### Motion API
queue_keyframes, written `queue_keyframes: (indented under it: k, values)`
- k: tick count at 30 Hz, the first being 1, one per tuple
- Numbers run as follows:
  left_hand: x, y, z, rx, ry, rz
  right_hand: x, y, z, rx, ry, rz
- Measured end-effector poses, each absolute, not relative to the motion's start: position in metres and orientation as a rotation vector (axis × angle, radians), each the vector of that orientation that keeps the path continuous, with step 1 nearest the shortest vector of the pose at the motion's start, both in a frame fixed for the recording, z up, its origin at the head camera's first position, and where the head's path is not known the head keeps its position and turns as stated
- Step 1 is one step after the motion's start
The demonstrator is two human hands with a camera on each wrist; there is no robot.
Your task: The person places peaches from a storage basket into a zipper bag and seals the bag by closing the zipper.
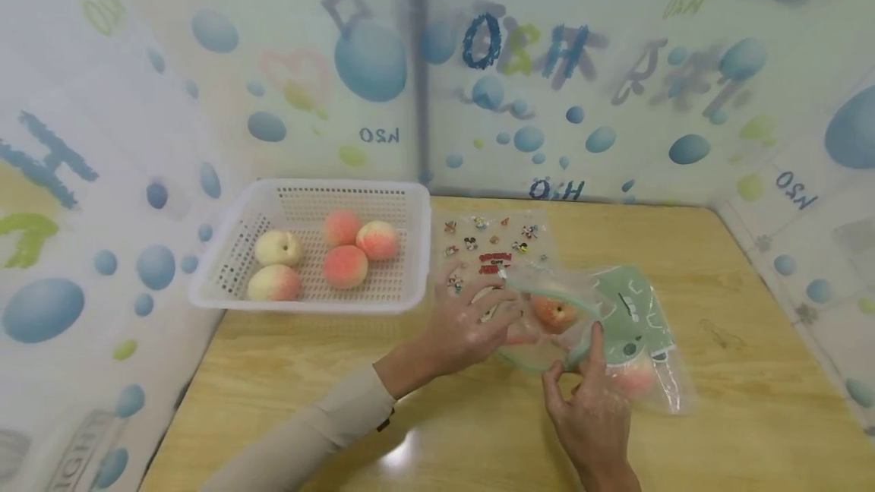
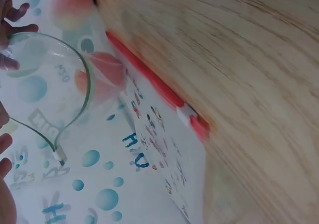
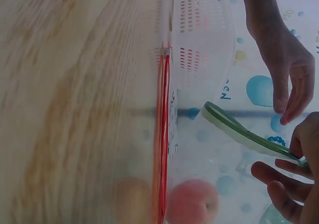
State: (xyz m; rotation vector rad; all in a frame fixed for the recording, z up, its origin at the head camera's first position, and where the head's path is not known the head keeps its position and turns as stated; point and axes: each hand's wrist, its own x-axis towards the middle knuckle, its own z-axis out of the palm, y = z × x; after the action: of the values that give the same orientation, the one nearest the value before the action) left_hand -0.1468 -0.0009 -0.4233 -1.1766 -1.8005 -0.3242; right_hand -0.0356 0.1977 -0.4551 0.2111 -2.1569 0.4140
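Observation:
My right hand (image 1: 591,408) pinches the green-edged rim of a clear zip bag (image 1: 629,302) with a green print. The bag's mouth gapes toward the left, and a white slider (image 2: 57,155) sits at one end of its rim. One peach (image 1: 555,313) shows through the mouth; another peach (image 1: 632,376) shows through the clear plastic at the right. My left hand (image 1: 475,325) hovers by the left side of the mouth, its fingers loosely bent with nothing seen between them. Under that hand lies a clear bag with cartoon prints (image 1: 495,238) and a red zip strip (image 2: 149,79).
A white perforated basket (image 1: 410,291) with several peaches (image 1: 345,266) stands at the left rear of the wooden table (image 1: 724,431). Walls with blue dots and lettering (image 1: 560,52) close in the back and both sides.

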Motion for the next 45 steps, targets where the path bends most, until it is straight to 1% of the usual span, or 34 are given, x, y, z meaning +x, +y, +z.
queue_keyframes:
  k: [12, 25, 38, 45]
  values:
    - [-0.146, -0.022, -0.422, -1.159, -1.962, -0.346, -0.037, 0.199, -0.447, 0.163, -2.116, 0.446]
    - [-0.146, -0.041, -0.424, -1.106, -2.045, -0.338, -0.042, 0.204, -0.44, 0.186, -2.036, 0.5]
    - [-0.154, -0.084, -0.416, -0.972, -2.141, -0.273, -0.037, 0.196, -0.446, 0.149, -2.111, 0.499]
    - [-0.163, -0.11, -0.413, -0.942, -2.159, -0.266, -0.037, 0.193, -0.447, 0.164, -2.145, 0.52]
